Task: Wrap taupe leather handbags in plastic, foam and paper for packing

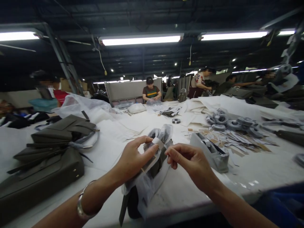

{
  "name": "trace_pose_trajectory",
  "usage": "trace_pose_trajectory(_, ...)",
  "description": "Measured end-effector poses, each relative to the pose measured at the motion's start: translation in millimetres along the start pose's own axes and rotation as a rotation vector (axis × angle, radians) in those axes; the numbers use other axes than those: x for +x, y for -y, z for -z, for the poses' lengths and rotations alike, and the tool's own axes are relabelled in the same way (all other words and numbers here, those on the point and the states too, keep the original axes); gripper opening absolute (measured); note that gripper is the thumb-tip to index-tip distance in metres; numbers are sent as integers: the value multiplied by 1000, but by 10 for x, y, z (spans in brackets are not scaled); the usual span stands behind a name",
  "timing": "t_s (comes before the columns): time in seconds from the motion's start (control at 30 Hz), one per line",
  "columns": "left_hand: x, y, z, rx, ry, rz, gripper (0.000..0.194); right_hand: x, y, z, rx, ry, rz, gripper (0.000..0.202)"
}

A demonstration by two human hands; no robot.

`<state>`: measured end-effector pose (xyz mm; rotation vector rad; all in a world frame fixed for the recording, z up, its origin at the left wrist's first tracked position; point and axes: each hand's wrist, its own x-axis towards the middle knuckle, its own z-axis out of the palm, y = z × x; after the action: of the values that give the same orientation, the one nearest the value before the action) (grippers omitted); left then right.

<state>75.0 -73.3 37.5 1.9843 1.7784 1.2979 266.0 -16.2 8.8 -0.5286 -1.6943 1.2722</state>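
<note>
A dark bag point(133, 199), partly covered in thin white wrapping point(152, 186), rests at the table's near edge in front of me. My left hand point(135, 155) is closed around its handle point(163, 134), which is wrapped in translucent film. Thumb and fingers of that hand press at a small white piece point(157, 143) on the film. Just to the right, my right hand point(186, 156) is pinched beside the wrapping. Whatever lies between its fingertips is too small to make out. A grey tape dispenser point(209, 152) stands beyond the right hand.
Dark olive bags point(57, 152) are piled at left. Wrapped rolled straps point(234, 123) and scattered tags point(247, 141) lie at right, with white sheets point(213, 106) behind. A person point(151, 90) sits across the table point(190, 196); other people are farther back.
</note>
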Motion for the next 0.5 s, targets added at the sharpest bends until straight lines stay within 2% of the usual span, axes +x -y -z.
trace_pose_trajectory(0.1,-28,34,-29,58,-54,-50,18,118,16,-113,-38,-9,-9,33)
trace_pose_trajectory(0.23,-56,45,-52,154,-124,-187,16,184,0,-139,-134,-23,-45,36)
trace_pose_trajectory(0.33,-66,36,-47,188,-134,-275,10,197,0,-121,-200,1,-66,39)
trace_pose_trajectory(0.5,-69,52,-43,197,-128,-311,7,205,-12,-78,-271,41,-105,43)
